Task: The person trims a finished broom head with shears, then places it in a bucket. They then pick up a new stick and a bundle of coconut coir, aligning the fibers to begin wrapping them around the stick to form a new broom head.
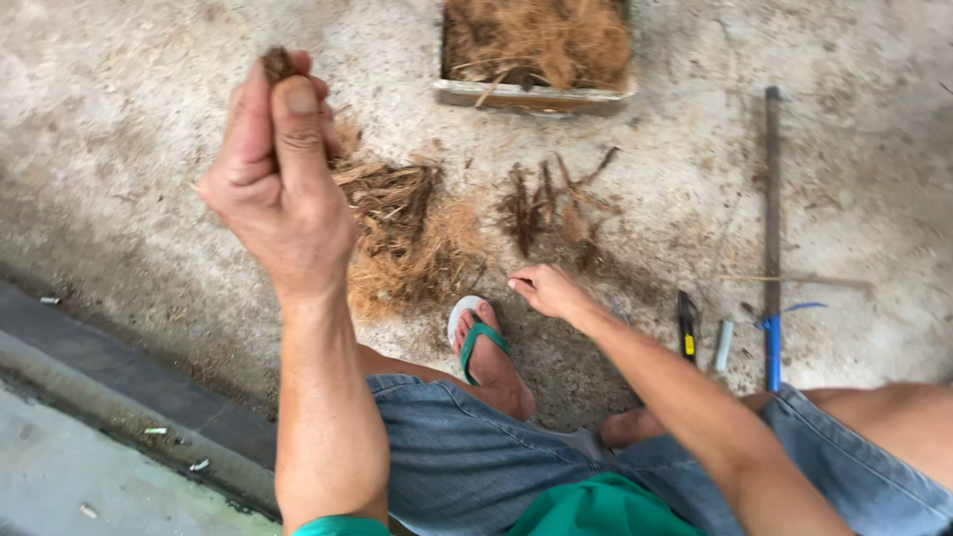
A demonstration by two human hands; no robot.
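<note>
So: left hand (273, 189) raised, fingers pinched on fibre tuft (277, 64). Right hand (548, 290) low near foot (486, 357), fingers curled on thin strand, barely visible. Fibre pile (407, 238) on floor; tray (536, 94) part-filled. Much husk left unsorted, seemingly.

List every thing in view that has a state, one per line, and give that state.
Left hand: raised, fingers pinched shut on a tuft of brown fibre.
Right hand: low near the floor, fingers curled; whether it holds anything is unclear.
Fibre pile: loose heap on the concrete floor.
Tray: filled with fibre.
Flip-flop: worn on the foot.
Long rod: lying flat.
</note>
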